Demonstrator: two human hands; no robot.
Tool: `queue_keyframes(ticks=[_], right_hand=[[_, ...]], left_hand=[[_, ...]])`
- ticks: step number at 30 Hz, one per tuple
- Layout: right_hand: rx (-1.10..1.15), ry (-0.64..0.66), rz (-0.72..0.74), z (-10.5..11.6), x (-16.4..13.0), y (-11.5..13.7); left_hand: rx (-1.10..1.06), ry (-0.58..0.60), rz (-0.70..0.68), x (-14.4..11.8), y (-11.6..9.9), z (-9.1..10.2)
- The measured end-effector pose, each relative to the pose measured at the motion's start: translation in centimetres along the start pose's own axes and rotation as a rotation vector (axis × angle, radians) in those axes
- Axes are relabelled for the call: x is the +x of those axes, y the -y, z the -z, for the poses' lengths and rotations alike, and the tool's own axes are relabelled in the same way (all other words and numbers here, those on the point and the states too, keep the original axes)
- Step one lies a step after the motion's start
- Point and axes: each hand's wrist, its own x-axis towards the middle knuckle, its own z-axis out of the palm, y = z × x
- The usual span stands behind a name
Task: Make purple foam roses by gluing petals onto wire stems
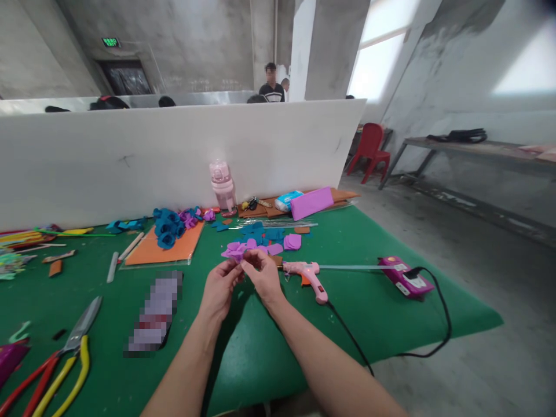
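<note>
Both hands meet over the middle of the green tabletop [130,301], fingertips pinched together on a small purple flower [234,251] made of foam. The left hand [219,289] grips it from the left with thumb and fingers closed on the piece; the right hand [263,275] is closed on it from the right, fingers curled over the top. The flower is held just above the tabletop, near a scatter of purple and blue foam pieces [269,238] that lies just behind it. Just to the right of the right hand lies a pink glue gun [306,275], its black cord [434,324] running to a purple power strip [406,278] near the tabletop's right edge. Farther back stand a pink bottle [223,185] and a cluster of blue flowers [167,226] on an orange sheet [160,249]. At the near left lie scissors [82,327] and yellow-handled pliers [69,376]. A white partition [130,156] closes the far side.
</note>
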Motion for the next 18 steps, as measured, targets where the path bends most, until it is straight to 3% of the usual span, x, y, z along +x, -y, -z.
queue_keyframes(ticks=[18], right_hand=[[0.11,-0.003,-0.037,0.13,0.27,-0.22]], left_hand=[[0.076,0.016,-0.012,-0.28,-0.16,-0.24]])
